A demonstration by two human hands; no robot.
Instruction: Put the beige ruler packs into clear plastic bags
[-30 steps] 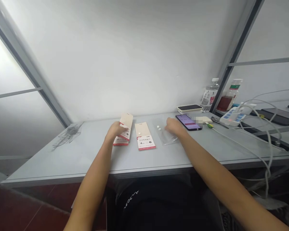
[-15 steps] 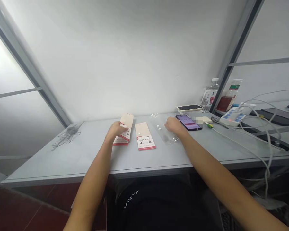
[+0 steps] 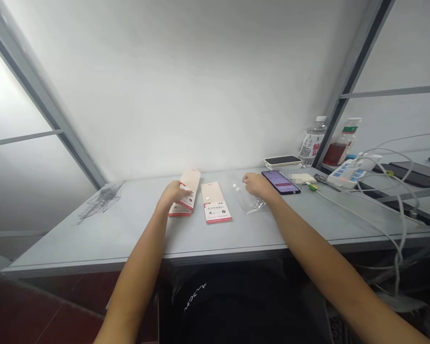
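Note:
My left hand [image 3: 172, 193] grips a cream, white and red paper packet [image 3: 189, 180], its thumb across the front. That packet overlaps another of the same kind beneath it. Just to the right, a third packet [image 3: 218, 210] lies flat with a small white round piece [image 3: 208, 198] on it. My right hand [image 3: 255, 184] is closed over a clear plastic bag [image 3: 250, 203]; its fingertips are pinched together, and what they hold is hidden. Two small white round pieces [image 3: 236, 187] lie at the bag's left side, near my right fingers.
Beside my right hand lies a lit phone [image 3: 281, 182], with another phone [image 3: 283, 161] behind it. Bottles [image 3: 312, 141] stand at the back right. A power strip [image 3: 347, 173] and loose white cables [image 3: 399, 210] spread over the right side. Dark scribbles [image 3: 102, 200] mark the left desktop.
My right hand has shifted very slightly left, and less of the plastic bag's upper part shows. My left hand keeps its hold on the packet.

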